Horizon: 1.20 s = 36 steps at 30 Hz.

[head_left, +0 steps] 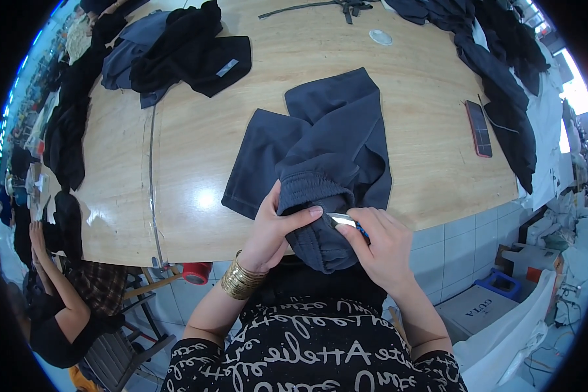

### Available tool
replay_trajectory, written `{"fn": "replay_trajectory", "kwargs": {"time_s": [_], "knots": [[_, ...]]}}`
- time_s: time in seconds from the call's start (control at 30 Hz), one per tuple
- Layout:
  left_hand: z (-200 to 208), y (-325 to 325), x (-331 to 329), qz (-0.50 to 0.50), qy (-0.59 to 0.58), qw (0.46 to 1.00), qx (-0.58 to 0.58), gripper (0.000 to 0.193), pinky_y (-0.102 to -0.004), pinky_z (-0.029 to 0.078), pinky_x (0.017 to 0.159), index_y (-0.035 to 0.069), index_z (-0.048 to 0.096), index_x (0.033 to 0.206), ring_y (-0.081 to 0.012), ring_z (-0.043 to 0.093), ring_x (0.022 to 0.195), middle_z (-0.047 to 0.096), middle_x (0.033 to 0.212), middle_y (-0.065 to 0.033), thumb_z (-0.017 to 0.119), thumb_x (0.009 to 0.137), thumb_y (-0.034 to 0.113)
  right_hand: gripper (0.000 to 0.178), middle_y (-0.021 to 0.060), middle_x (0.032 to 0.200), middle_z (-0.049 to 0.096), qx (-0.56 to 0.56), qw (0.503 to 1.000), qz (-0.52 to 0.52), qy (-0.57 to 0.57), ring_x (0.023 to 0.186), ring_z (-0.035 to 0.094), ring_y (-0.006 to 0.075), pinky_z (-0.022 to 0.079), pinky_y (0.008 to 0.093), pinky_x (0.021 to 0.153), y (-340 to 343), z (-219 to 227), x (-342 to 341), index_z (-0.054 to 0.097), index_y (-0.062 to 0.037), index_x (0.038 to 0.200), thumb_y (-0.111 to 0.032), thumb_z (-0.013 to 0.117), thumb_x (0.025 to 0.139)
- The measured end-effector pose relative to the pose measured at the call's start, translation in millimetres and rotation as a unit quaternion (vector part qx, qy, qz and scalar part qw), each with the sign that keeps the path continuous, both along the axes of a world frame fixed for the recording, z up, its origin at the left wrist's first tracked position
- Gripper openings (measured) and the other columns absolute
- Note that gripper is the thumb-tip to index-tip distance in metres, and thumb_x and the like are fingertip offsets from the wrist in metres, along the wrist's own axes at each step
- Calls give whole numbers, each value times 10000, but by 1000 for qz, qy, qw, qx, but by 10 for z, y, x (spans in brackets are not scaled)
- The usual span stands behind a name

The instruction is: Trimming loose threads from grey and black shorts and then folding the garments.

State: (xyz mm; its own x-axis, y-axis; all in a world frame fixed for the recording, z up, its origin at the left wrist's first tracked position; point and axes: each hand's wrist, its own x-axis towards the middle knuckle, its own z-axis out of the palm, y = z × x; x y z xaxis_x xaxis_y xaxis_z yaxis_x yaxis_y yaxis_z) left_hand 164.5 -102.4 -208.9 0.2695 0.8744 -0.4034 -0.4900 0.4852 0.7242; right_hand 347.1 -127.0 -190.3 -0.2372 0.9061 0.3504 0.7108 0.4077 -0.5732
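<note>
Dark grey-blue shorts (pixel 333 140) lie on the table's near edge, legs pointing away and the gathered elastic waistband (pixel 313 186) toward me. My left hand (pixel 274 225) grips the waistband, its thumb pressed on the cloth and its other fingers behind or inside the fabric. In my right hand (pixel 382 245) is a small silver-bladed cutting tool with a bit of blue, which looks like thread snips (pixel 342 220). The tip points left and touches or nearly touches the waistband beside my left thumb. Whether the blades are apart cannot be made out.
Black and grey garments (pixel 183 55) are heaped at the far left, with more dark clothes (pixel 496 85) along the right edge. A phone (pixel 479 129), a white round disc (pixel 381 37) and a dark cord (pixel 307 8) lie on the wooden table (pixel 196 144). Another person (pixel 65 307) sits left.
</note>
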Motion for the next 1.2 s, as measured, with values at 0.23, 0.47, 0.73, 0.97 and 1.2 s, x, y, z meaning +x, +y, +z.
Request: {"fn": "replay_trajectory", "kwargs": {"time_s": [0.23,0.47,0.73,0.97,1.2], "knots": [[-15,6,-21,0,8,1000,4,547,-293,433,926,16,454,1242,-142,554,1049,580,1125,-81,694,752,-10,247,40,718,570,-141,963,-79,217,589,528,160,424,260,539,44,35,-5,602,-58,953,-157,711,756],[-97,41,-193,-32,46,996,64,439,-249,413,934,-8,453,1279,-116,520,1087,560,1185,-79,591,881,113,147,5,744,579,-268,916,23,297,669,531,80,431,232,641,523,-242,120,620,-31,916,-113,665,803],[41,69,-378,-226,43,972,43,578,-240,446,884,-48,445,1270,-107,557,994,578,1152,-104,498,930,417,71,-29,731,593,-386,748,23,540,654,526,25,408,177,600,696,213,137,610,-61,826,-127,614,852],[84,94,-331,-159,-32,987,4,520,-257,463,869,-32,464,1254,-126,572,989,585,1146,-97,543,918,357,80,2,778,629,-384,757,-4,528,702,562,54,444,208,666,752,111,85,618,-46,833,-122,611,856],[230,120,-247,-190,186,954,138,476,-269,474,854,-47,552,1138,-129,595,926,628,1058,-95,752,748,139,129,-21,765,613,-333,796,4,505,720,537,31,428,196,660,845,47,-80,634,-27,834,-151,616,864]]}}
